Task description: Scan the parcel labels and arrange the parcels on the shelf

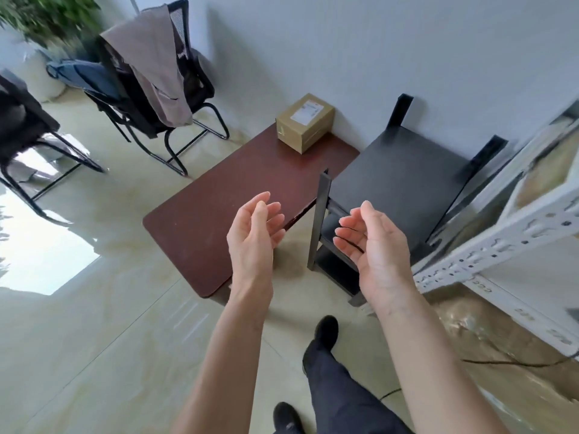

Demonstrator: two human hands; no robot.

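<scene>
One cardboard parcel (pixel 304 122) sits at the far end of the dark red desk (pixel 219 208), close to the wall, with its white shipping label facing up, which leaves the label readable from above and both side faces free for a two-handed lift. Just right of the desk stands a low black shelf unit (pixel 404 180), its top board bare, and further right the corner of a white slotted-metal rack (pixel 488 255) juts into view; either could be the destination, though the black one lies nearest the parcel. No scanner shows anywhere, so how the label is to be read cannot be told. Both arms are stretched forward over the near end of the desk, well apart from the parcel. The left hand (pixel 253 233) has its palm turned inward and fingers loosely curled, its grip released and holding nothing; the right hand (pixel 372 242) mirrors it, palm facing the left, fingers half bent, also released. The gap between the palms looks roughly suited to the box, so this reads as a reach being set up to take the parcel by its sides.
</scene>
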